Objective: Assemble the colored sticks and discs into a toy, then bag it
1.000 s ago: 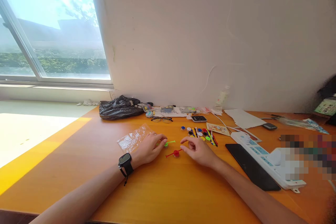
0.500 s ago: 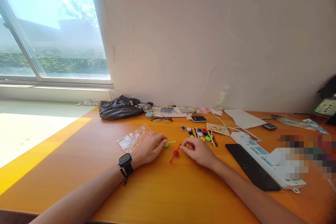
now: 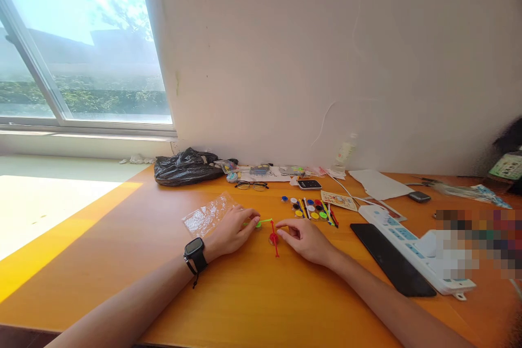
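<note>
Between the two hands, the red spinner [image 3: 273,238] sits on the wooden desk [image 3: 228,304], one end of its thin bar [image 3: 276,250] just beside the parted thumb and forefinger of the right hand [image 3: 306,239], which holds nothing. Across from that grip, the left hand [image 3: 232,231] rests at the green spinner [image 3: 258,224]; whether it pinches it, I cannot tell. The red one looks like light, stiff, slick plastic; the slender bar may bend or snap, so its round hub seems the surest hold. Beyond the right hand, print on the card [image 3: 338,200] is too small to read.
</note>
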`<state>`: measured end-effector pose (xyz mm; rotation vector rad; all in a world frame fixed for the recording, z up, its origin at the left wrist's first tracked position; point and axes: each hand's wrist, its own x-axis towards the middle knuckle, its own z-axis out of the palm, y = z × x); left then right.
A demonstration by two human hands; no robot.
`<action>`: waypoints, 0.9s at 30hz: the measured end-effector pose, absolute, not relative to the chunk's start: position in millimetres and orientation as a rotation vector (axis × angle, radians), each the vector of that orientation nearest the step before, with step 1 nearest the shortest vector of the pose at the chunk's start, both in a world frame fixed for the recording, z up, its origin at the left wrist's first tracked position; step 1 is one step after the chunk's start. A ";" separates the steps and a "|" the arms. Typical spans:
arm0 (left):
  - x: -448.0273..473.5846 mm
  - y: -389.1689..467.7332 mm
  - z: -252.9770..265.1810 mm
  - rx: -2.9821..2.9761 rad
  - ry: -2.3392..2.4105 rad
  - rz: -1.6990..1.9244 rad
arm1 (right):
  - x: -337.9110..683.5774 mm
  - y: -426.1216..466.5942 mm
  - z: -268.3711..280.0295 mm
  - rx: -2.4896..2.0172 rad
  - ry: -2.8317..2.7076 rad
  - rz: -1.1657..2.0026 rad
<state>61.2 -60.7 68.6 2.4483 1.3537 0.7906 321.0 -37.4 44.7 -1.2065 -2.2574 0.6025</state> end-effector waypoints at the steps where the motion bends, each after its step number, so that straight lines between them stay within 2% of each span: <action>1: 60.9 -60.2 67.5 2.449 1.347 0.804 | 320.8 -37.8 44.7 -1.208 -2.261 0.596; 7: 57.7 -55.5 55.4 2.452 1.334 0.882 | 319.6 -42.4 48.1 -1.217 -2.231 0.542; 17: 58.7 -47.4 43.7 2.505 1.374 0.856 | 314.5 -58.0 60.5 -0.951 -2.346 0.498; 27: 61.0 -46.7 33.0 2.543 1.529 0.966 | 315.3 -58.0 60.5 -0.943 -2.422 0.437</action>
